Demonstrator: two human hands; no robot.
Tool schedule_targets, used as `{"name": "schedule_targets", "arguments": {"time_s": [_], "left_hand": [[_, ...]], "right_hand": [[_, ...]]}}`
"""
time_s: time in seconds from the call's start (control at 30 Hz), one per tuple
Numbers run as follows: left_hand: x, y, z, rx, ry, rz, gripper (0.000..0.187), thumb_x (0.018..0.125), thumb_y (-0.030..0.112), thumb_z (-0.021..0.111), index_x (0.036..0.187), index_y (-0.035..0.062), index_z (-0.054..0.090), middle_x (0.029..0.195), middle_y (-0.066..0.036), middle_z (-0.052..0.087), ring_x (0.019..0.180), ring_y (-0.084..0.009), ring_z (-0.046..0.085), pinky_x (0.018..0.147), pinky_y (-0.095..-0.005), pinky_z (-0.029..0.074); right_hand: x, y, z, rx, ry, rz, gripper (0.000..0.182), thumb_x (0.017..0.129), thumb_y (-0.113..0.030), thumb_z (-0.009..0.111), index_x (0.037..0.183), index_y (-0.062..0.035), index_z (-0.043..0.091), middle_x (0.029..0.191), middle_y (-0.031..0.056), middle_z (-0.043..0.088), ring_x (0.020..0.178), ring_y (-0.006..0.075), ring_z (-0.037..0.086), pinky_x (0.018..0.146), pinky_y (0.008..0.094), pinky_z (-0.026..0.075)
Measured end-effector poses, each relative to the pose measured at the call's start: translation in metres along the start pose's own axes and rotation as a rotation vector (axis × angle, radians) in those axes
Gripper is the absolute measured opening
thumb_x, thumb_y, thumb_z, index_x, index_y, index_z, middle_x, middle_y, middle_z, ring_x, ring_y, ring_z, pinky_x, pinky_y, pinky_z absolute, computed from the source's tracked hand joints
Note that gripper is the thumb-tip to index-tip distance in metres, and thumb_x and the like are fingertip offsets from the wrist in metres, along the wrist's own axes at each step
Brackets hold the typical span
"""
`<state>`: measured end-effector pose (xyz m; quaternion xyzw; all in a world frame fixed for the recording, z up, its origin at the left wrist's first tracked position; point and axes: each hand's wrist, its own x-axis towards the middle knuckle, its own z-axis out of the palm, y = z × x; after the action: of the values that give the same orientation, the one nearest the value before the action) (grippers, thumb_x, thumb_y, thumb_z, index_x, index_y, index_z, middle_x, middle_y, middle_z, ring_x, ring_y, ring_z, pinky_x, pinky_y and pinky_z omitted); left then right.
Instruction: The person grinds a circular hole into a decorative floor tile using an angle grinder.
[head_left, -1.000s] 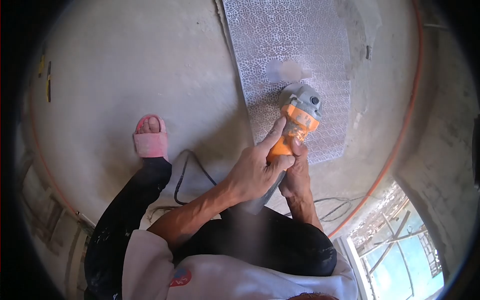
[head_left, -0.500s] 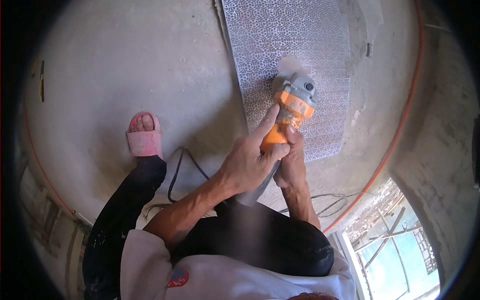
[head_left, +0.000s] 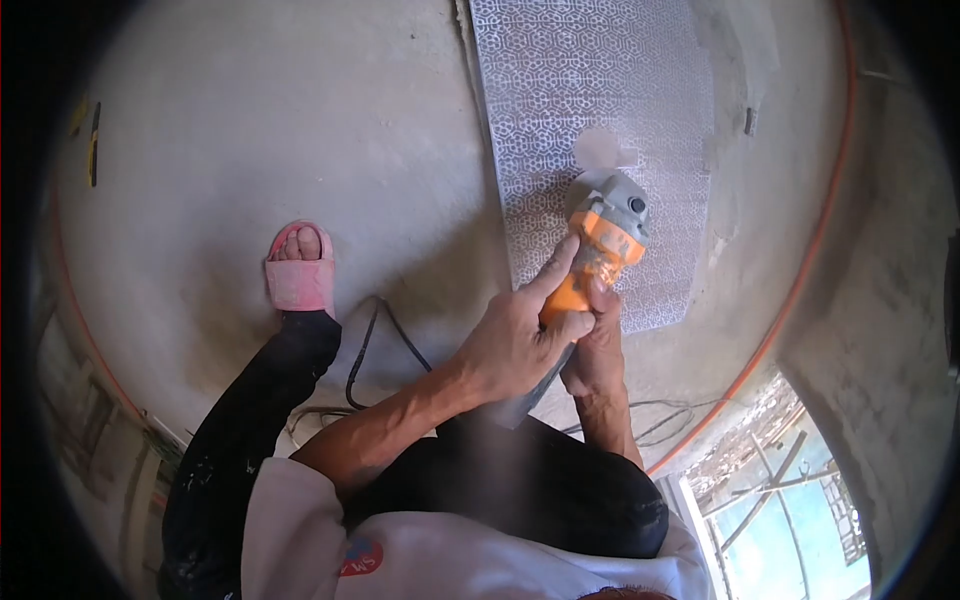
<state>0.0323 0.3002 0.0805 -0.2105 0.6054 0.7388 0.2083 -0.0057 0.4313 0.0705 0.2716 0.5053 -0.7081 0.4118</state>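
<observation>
Partly over the panel [head_left: 595, 65], the grinder [head_left: 592, 262] is grasped in both hands, left hand [head_left: 512, 340] with index finger [head_left: 556, 266] laid along it, right hand [head_left: 597, 362] on the other side, likely to steady it; whether its disc [head_left: 577, 195] touches the panel is hard to tell.

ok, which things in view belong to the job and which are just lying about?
In the job:
angle grinder, gripped by left hand and right hand
patterned panel under its head
black cable, probably the grinder's; join hidden

Apparently just lying about:
yellow-and-black object, far left
orange line, right
small dark piece beside the panel
</observation>
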Motion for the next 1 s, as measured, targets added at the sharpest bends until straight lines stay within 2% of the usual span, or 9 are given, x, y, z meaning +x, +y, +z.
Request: {"name": "schedule_targets", "arguments": {"time_s": [0.13, 0.2, 0.33, 0.43, 0.53, 0.67, 0.8, 0.83, 1.0], "left_hand": [[0.001, 0.000, -0.002, -0.034, -0.059, -0.030, 0.058, 0.094, 0.031, 0.056, 0.140, -0.0009, 0.042, 0.154, -0.027, 0.027, 0.128, -0.0335, 0.050, 0.103, -0.0356, 0.041], [0.004, 0.004, -0.006, 0.015, -0.069, -0.017, 0.054, 0.094, 0.030, 0.055, 0.139, 0.0021, 0.045, 0.153, -0.027, 0.027, 0.126, -0.0341, 0.052, 0.102, -0.0358, 0.041], [0.005, -0.002, -0.004, 0.050, -0.055, 0.010, 0.032, 0.095, 0.028, 0.053, 0.124, 0.0161, 0.059, 0.153, -0.028, 0.027, 0.126, -0.0381, 0.051, 0.103, -0.0364, 0.041], [0.004, 0.002, -0.005, -0.008, -0.023, -0.008, 0.026, 0.096, 0.028, 0.053, 0.118, 0.0197, 0.063, 0.153, -0.027, 0.027, 0.126, -0.0392, 0.051, 0.102, -0.0370, 0.042], [0.002, -0.004, -0.007, 0.041, -0.007, 0.052, 0.042, 0.094, 0.031, 0.055, 0.131, 0.0110, 0.054, 0.151, -0.028, 0.032, 0.123, -0.0364, 0.054, 0.099, -0.0369, 0.043], [0.016, 0.005, -0.009, -0.019, -0.021, -0.021, 0.075, 0.091, 0.035, 0.057, 0.147, -0.0058, 0.029, 0.145, -0.031, 0.040, 0.120, -0.0329, 0.055, 0.097, -0.0362, 0.044], [0.003, 0.005, -0.003, 0.052, 0.050, 0.014, 0.077, 0.090, 0.033, 0.058, 0.148, -0.0050, 0.025, 0.137, -0.035, 0.045, 0.114, -0.0333, 0.059, 0.096, -0.0358, 0.045], [0.003, 0.002, -0.003, 0.095, 0.071, 0.112, 0.078, 0.090, 0.033, 0.058, 0.148, -0.0060, 0.025, 0.136, -0.035, 0.046, 0.116, -0.0347, 0.058, 0.096, -0.0366, 0.045], [0.012, 0.004, -0.003, 0.032, 0.015, 0.023, 0.076, 0.090, 0.032, 0.057, 0.147, -0.0079, 0.025, 0.141, -0.033, 0.043, 0.125, -0.0367, 0.052, 0.102, -0.0366, 0.041]], "right_hand": [[-0.001, 0.001, -0.002, -0.015, 0.038, 0.017, 0.057, 0.094, -0.048, 0.053, 0.127, -0.0015, 0.048, 0.111, 0.0095, 0.060, 0.102, 0.0193, 0.060, 0.090, 0.0339, 0.048], [0.000, 0.003, -0.005, -0.083, 0.098, 0.027, 0.059, 0.094, -0.050, 0.050, 0.124, 0.0004, 0.051, 0.109, 0.0094, 0.060, 0.097, 0.0174, 0.059, 0.085, 0.0317, 0.046], [0.002, 0.002, -0.006, -0.020, 0.052, 0.032, 0.056, 0.094, -0.047, 0.054, 0.126, -0.0019, 0.047, 0.110, 0.0100, 0.060, 0.101, 0.0206, 0.061, 0.090, 0.0352, 0.049], [0.007, 0.005, -0.002, -0.003, 0.076, 0.036, 0.057, 0.093, -0.049, 0.054, 0.124, -0.0020, 0.049, 0.109, 0.0096, 0.060, 0.100, 0.0206, 0.062, 0.090, 0.0350, 0.049], [0.004, 0.006, 0.005, 0.029, 0.083, 0.036, 0.057, 0.093, -0.050, 0.054, 0.123, -0.0015, 0.049, 0.109, 0.0095, 0.060, 0.100, 0.0208, 0.062, 0.090, 0.0346, 0.049], [0.013, 0.000, -0.003, 0.024, 0.038, 0.012, 0.057, 0.093, -0.048, 0.054, 0.125, -0.0013, 0.048, 0.110, 0.0100, 0.060, 0.101, 0.0209, 0.061, 0.091, 0.0353, 0.049], [0.011, 0.002, 0.004, -0.016, 0.051, 0.001, 0.058, 0.093, -0.048, 0.052, 0.127, -0.0009, 0.047, 0.113, 0.0101, 0.060, 0.103, 0.0215, 0.061, 0.092, 0.0360, 0.048], [0.010, 0.002, 0.005, -0.016, 0.056, 0.000, 0.058, 0.093, -0.048, 0.052, 0.128, -0.0007, 0.046, 0.113, 0.0100, 0.060, 0.103, 0.0215, 0.061, 0.092, 0.0361, 0.048], [0.020, -0.003, 0.001, 0.052, -0.012, 0.001, 0.060, 0.093, -0.048, 0.053, 0.131, -0.0026, 0.045, 0.114, 0.0097, 0.059, 0.106, 0.0211, 0.060, 0.093, 0.0353, 0.048]]}}
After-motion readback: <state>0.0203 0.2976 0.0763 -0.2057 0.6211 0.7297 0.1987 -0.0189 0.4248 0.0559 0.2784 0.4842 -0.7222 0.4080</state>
